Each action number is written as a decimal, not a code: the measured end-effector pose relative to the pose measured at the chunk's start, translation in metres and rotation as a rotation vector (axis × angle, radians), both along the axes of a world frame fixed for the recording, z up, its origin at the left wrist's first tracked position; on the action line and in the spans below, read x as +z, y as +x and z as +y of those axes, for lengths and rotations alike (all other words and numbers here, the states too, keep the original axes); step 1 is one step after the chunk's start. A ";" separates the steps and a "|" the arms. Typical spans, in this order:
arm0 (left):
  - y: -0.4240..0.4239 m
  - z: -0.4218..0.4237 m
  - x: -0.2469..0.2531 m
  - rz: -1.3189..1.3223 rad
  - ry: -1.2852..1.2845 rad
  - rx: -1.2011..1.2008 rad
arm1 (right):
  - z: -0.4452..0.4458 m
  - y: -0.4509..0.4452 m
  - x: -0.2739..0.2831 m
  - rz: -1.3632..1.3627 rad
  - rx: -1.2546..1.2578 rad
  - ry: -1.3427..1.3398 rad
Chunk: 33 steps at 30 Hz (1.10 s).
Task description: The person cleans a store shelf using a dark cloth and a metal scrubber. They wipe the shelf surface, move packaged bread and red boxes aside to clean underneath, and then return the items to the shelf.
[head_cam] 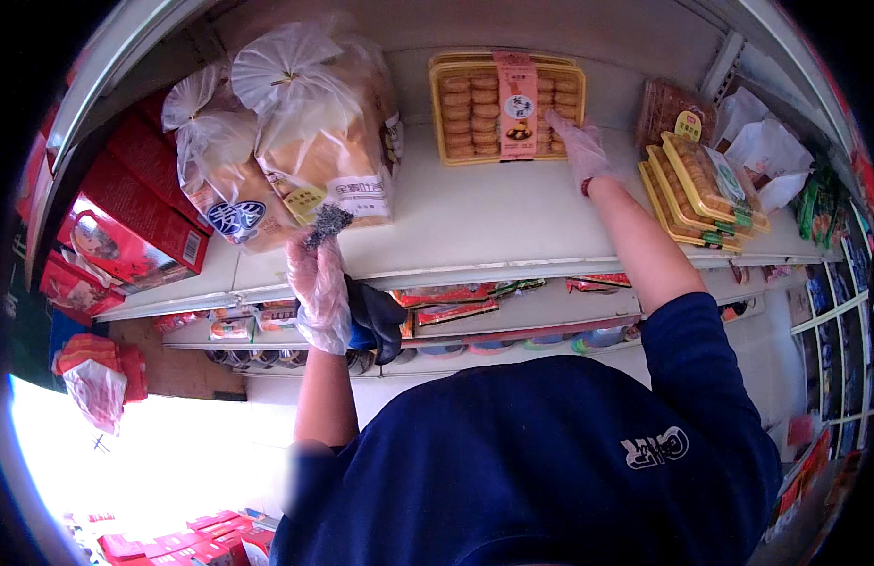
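My left hand (pixel 318 293), in a clear plastic glove, pinches a tuft of dark grey scouring wool (pixel 329 225) in front of the bagged bread. Something dark blue and black (pixel 377 318), perhaps a cloth or glove, hangs beside that wrist. My right hand (pixel 582 152), gloved the same way, grips the lower right corner of a yellow-rimmed tray of pastries (pixel 472 106). A pink paper band crosses its lid. The tray stands upright at the back of the white shelf (pixel 472 212), with a similar tray behind it. My right thumb is hidden.
Bagged loaves of sliced bread (pixel 317 141) and red gift boxes (pixel 143 219) fill the left side. Stacked yellow pastry trays (pixel 699 191), a brown pastry pack (pixel 670 113) and white bags (pixel 766 152) stand right. Packets (pixel 451 304) lie on the shelf below. A metal shelf edge (pixel 479 271) runs across.
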<state>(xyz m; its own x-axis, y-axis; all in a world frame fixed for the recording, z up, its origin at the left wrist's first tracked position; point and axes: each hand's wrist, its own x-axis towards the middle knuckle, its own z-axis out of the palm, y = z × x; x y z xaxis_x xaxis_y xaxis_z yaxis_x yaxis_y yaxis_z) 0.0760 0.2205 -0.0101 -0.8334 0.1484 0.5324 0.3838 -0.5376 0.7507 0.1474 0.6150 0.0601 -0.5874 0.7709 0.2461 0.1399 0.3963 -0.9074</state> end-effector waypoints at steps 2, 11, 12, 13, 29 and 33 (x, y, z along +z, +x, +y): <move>-0.004 0.004 -0.004 0.005 -0.007 0.030 | 0.016 -0.026 -0.025 0.117 0.020 -0.080; 0.010 0.011 0.012 -0.047 0.053 0.099 | -0.011 -0.025 -0.013 0.036 0.072 0.275; 0.010 0.012 0.013 -0.073 0.049 0.084 | -0.009 -0.022 -0.012 0.010 0.061 0.308; 0.009 0.010 0.012 -0.051 0.023 0.054 | -0.007 -0.021 -0.014 0.043 0.074 0.288; 0.003 0.002 0.007 0.055 -0.105 0.038 | -0.008 -0.012 0.002 -0.049 -0.033 0.359; 0.006 0.004 0.008 0.011 -0.087 0.036 | -0.013 -0.009 -0.004 -0.017 -0.066 0.437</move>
